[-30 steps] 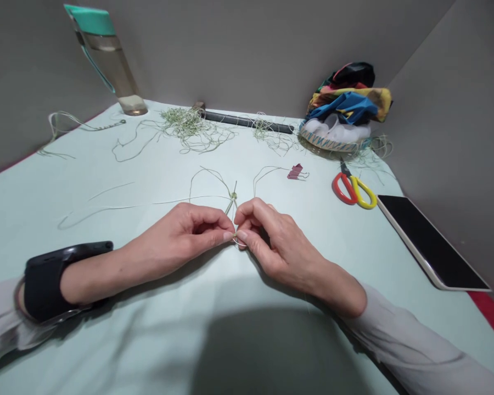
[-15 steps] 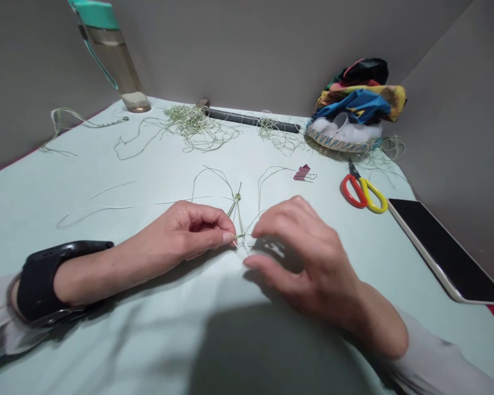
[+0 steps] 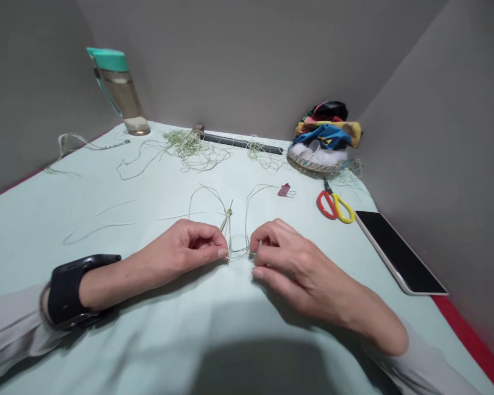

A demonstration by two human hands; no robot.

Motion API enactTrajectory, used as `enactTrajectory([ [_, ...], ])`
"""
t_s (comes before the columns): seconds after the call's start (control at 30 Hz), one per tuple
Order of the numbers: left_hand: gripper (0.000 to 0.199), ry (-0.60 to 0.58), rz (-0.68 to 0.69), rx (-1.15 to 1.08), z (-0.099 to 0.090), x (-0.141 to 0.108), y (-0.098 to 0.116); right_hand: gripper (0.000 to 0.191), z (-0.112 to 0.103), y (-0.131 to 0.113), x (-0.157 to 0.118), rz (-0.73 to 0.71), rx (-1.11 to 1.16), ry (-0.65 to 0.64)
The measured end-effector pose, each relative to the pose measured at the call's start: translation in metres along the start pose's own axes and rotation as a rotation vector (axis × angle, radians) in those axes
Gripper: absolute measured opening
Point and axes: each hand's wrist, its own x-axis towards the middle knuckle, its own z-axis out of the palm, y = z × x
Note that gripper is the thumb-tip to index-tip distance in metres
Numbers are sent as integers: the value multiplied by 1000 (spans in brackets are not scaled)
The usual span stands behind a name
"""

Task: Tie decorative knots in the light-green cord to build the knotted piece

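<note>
Two hands sit on a pale mint tabletop (image 3: 86, 192), w/ a black wrist strap (image 3: 66, 288) on the L one. L hand (image 3: 181, 247): thumb + index fingers (image 3: 220, 253) pressed together, pinching a thin green fiber cord (image 3: 236, 253). R hand (image 3: 300, 263): fingers (image 3: 271, 241) curled, tips just beside the cord, can't tell if they're actually gripping it. Cord lies between both hands and runs up to a small knot (image 3: 229, 211), w/ loose loops on both sides. Further out, there's a pink binder clip (image 3: 284, 190), red/yellow scissors (image 3: 333, 207) and a black-screened tablet (image 3: 399, 252) on the right. Along the back: tangled fiber piles (image 3: 185, 145), a dark rod (image 3: 241, 144), a bundled-up heap of colorful fabric (image 3: 325, 134) and a water bottle w/ teal lid (image 3: 119, 93).
</note>
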Motion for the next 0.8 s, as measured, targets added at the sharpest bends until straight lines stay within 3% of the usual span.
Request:
enactTrajectory([
  [0.13, 34, 9, 18, -15, 1, 1, -6, 22, -45, 6, -39, 195, -162, 127],
  [0.27, 34, 27, 26, -42, 2, 1, -4, 34, -91, 30, -91, 514, -387, 256],
  [0.37, 34, 33, 11, -45, 2, -1, 0, 32, -99, 38, -104, 598, -508, 333],
  [0.5, 33, 48, 0, -35, 2, -5, 5, 19, -60, 16, -72, 540, -414, 264],
  [0.67, 34, 45, 18, -11, 2, -9, 8, 18, 8, -26, -9, 442, 25, 17],
  [0.8, 36, 29, 30, 5, 2, -8, 6, 11, 26, -27, 10, 438, 125, -6],
])
